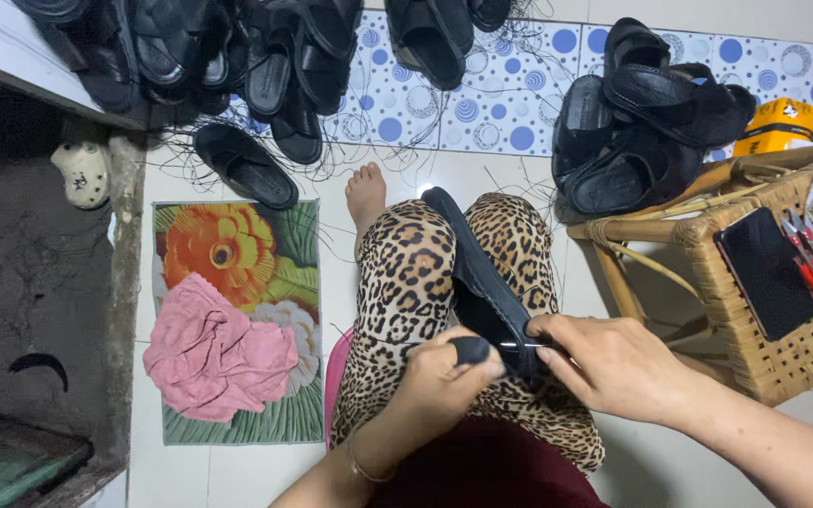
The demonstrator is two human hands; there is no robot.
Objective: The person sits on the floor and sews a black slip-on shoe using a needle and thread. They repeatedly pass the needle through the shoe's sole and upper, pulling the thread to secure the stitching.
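A black sandal [482, 282] lies lengthwise between the leopard-print knees, toe toward twelve o'clock, heel at six. At the heel sits a round-handled black awl [470, 351], its thin metal point toward three o'clock.

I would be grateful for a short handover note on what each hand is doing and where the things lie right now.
Left hand: closed on a black-handled tool, its thin metal tip pointing at the sandal.
Right hand: holds the near end of the black sandal, which lies along the lap between the knees.
Nearby: heap of black sandals on the floor to the right, more black sandals ahead on the left, loose threads around them. Red scissors and a dark phone on the wicker stool. Pink cloth on the flowered mat.
Done or left: which sandals are finished cannot be told.
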